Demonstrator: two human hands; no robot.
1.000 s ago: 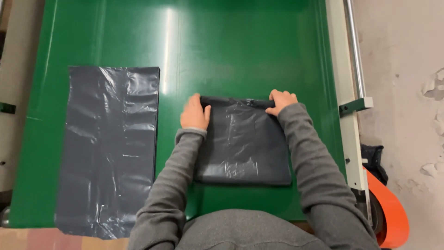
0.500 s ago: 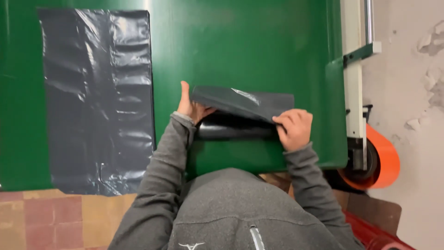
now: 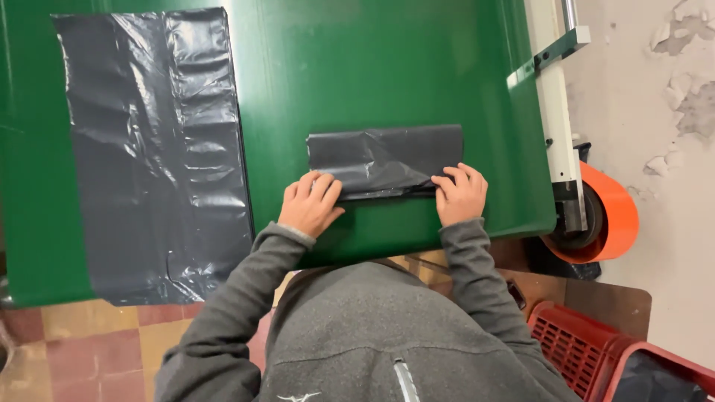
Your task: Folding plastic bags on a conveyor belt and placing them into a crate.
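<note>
A dark grey plastic bag (image 3: pixel 387 158), folded into a narrow strip, lies on the green table (image 3: pixel 372 67) near its front edge. My left hand (image 3: pixel 310 203) presses down on the strip's near left corner. My right hand (image 3: pixel 462 193) presses its near right corner, fingers curled over the folded edge. Both arms wear grey sleeves. A second dark grey plastic bag (image 3: pixel 156 149) lies flat and unfolded on the table's left part, away from both hands.
A white metal rail (image 3: pixel 555 112) runs along the table's right side, with an orange roll (image 3: pixel 607 212) beside it. A red plastic crate (image 3: pixel 603 350) stands on the floor at the lower right. Tiled floor shows at the lower left.
The bag went from a wide folded square to a narrow strip: I lifted its near edge, folded it over, and both hands now press it flat. The camera view shifted.
</note>
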